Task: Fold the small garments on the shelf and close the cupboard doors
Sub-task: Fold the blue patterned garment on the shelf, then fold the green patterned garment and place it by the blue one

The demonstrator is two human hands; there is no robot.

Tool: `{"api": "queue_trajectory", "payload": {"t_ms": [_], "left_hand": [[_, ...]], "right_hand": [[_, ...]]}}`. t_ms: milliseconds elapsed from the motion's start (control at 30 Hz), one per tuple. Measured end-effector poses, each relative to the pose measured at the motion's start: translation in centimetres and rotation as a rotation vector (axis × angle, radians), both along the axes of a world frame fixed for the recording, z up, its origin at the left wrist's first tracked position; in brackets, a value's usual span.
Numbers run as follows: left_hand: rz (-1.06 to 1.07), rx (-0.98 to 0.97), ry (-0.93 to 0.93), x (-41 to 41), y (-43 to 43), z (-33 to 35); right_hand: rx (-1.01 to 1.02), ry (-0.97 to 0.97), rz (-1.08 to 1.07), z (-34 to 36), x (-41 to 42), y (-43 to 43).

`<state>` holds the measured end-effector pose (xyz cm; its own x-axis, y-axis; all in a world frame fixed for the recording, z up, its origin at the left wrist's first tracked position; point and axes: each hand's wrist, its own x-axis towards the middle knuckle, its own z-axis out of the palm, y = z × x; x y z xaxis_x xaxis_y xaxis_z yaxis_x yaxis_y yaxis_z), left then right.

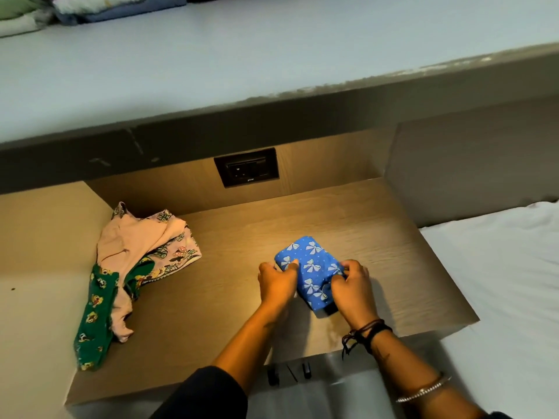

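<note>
**Two hands on one folded blue garment**

Fingers (292, 264) of the left hand (276, 282) are curled over the left edge of the blue garment (314, 269), with the thumb laid on top. The right edge is pinched by the right hand (352, 287), which hides part of that side. The garment, printed with white bows, is folded into a compact packet and lies on the wooden shelf (242, 322), right of centre. Dark cords (367, 331) are noted on the right wrist. Well apart, in the left corner, unfolded pink and green garments (136, 267) are heaped against the side wall. A black socket plate (246, 170) is set in the back panel. White bedding (499, 282) is seen to the right.
</note>
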<state>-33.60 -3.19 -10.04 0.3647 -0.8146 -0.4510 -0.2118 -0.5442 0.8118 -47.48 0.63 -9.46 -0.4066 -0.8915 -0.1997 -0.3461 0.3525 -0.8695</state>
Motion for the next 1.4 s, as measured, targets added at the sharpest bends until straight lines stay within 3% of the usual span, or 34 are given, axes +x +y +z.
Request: {"api": "queue_trajectory", "payload": {"t_ms": [67,133,233,300,433,567,700,867,967,1067,1267,1400], "left_hand": [[-0.008,0.036,0.088,-0.8,0.1,-0.3],[-0.01,0.046,0.074,-1.6,-0.1,-0.4],[0.058,0.067,0.073,-1.7,-1.0,-0.5],[0.065,0.053,0.062,-1.2,-1.7,-0.2],[0.009,-0.071,-0.032,-1.2,-2.4,-0.1],[-0.022,-0.11,-0.01,-2.3,-2.4,0.3],[-0.036,-0.015,0.155,-3.9,-1.3,-0.4],[-0.009,-0.045,0.305,-5.7,-0.8,-0.1],[0.011,-0.022,0.443,-7.8,-0.7,0.1],[-0.073,-0.002,0.471,-10.8,-0.1,-0.2],[-0.273,-0.074,0.179,-15.0,0.3,0.2],[-0.384,-0.168,-0.277,-14.7,1.0,0.2]], "right_hand": [[-0.169,0.282,0.094,0.4,-0.2,0.0],[-0.279,0.608,0.367,0.4,-0.4,-0.5],[-0.104,0.871,0.797,-0.8,-1.1,-1.5],[-0.012,0.911,0.882,-1.6,-1.8,-1.8],[0.084,0.786,0.868,-1.5,-2.2,-2.3],[0.035,0.378,0.41,-0.7,-1.8,-4.2],[0.193,0.282,0.224,-0.5,-1.9,-5.7],[0.237,-0.122,0.082,-1.0,-3.5,-6.3],[0.11,-0.168,-0.051,-0.9,-6.1,-6.0],[0.033,-0.074,-0.068,-0.3,-9.6,-5.2],[-0.015,0.064,-0.05,-1.5,-14.3,-2.5],[-0.04,0.085,-0.007,-2.6,-14.5,-1.5]]}}
